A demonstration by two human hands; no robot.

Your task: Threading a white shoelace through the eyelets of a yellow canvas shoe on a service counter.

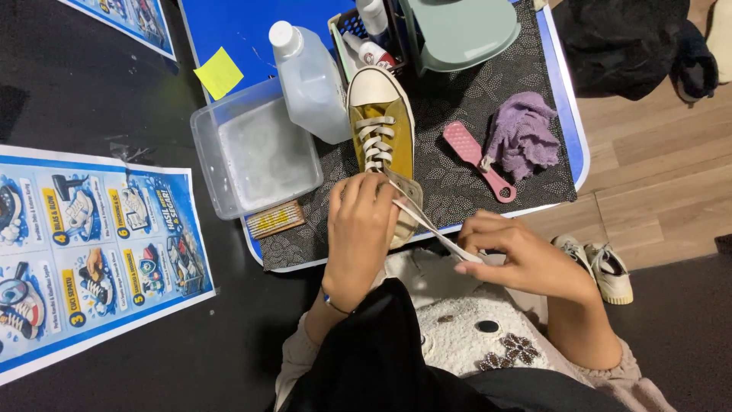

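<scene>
On the blue worktop, the left hand is gripping the heel of the mustard-yellow canvas sneaker, while the right hand is pinching its flat white shoelace.

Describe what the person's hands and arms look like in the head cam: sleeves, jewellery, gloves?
Both hands are bare, no gloves. The left hand has a thin dark bracelet with a small blue bead at the wrist, and a pale beige sleeve pushed up near the elbow. The right hand shows no rings or bands; its forearm is bare down to a matching pale sleeve bunched low.
</scene>
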